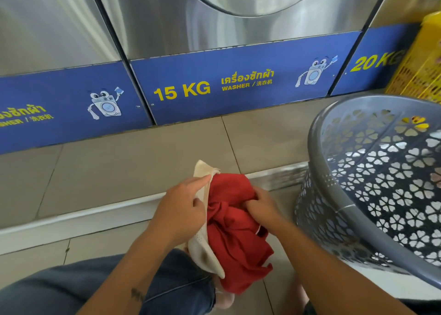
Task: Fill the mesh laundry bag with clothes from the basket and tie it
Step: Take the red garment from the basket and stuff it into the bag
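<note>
1. The left hand [181, 207] pinches the rim of the cream mesh laundry bag [205, 245], holding it open above the person's denim-clad knee [167, 283].
2. The right hand [262, 207], fingers closed, grips a bunched red cloth garment [236, 238] sitting in the bag's mouth.
3. The grey perforated plastic laundry basket [372, 195] stands tilted just right of the hands, on the tiled floor [119, 166].

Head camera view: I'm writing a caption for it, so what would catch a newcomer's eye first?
The red garment at bottom centre, gripped by the right hand and pushed into the cream mesh bag that the left hand holds open. Next, the grey basket at right, and the blue "15 KG" washer panel behind.
</note>
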Action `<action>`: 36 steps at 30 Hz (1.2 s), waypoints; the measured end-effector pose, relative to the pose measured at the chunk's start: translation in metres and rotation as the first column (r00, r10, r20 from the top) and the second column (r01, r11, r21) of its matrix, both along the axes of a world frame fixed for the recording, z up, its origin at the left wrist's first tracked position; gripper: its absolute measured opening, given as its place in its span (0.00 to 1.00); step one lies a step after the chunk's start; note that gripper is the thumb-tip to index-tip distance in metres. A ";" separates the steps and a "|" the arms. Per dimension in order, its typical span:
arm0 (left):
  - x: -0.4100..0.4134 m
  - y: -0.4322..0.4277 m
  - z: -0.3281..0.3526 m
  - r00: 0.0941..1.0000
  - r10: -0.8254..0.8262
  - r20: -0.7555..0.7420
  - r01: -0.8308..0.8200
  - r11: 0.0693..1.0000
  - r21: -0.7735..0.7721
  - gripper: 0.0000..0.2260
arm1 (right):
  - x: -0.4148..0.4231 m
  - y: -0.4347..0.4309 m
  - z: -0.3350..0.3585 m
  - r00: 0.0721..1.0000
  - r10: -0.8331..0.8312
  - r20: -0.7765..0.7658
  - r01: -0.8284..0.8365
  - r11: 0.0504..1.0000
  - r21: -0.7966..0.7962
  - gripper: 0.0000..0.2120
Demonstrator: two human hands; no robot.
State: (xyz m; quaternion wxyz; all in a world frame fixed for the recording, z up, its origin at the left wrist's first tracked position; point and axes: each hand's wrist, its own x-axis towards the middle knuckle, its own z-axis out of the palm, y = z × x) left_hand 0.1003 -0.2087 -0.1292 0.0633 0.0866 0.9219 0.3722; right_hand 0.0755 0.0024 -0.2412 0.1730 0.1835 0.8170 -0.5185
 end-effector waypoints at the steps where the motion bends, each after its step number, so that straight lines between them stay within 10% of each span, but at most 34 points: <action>1: -0.001 0.002 -0.001 1.000 -0.002 -0.005 0.002 1.000 0.015 0.27 | 0.001 -0.002 0.003 0.998 -0.031 -0.051 0.032 0.999 0.036 0.22; 8: 0.000 -0.001 -0.003 0.998 0.053 -0.034 -0.051 0.998 0.043 0.27 | 0.037 -0.044 0.051 0.848 0.219 -0.483 -0.181 0.976 0.125 0.13; 15: 0.013 -0.012 -0.001 0.999 -0.038 0.029 0.037 0.998 0.044 0.28 | 0.038 -0.058 0.020 0.727 0.675 -0.126 -0.587 0.706 0.396 0.15; 26: 0.014 -0.010 0.005 0.989 -0.116 0.093 0.104 0.987 0.121 0.27 | 0.045 -0.044 0.030 0.830 0.541 0.139 -0.553 0.761 0.340 0.40; 36: 0.013 -0.017 0.010 0.997 -0.067 -0.027 0.070 0.991 0.113 0.29 | 0.069 0.005 0.049 0.957 0.204 -0.208 -0.142 0.950 0.280 0.30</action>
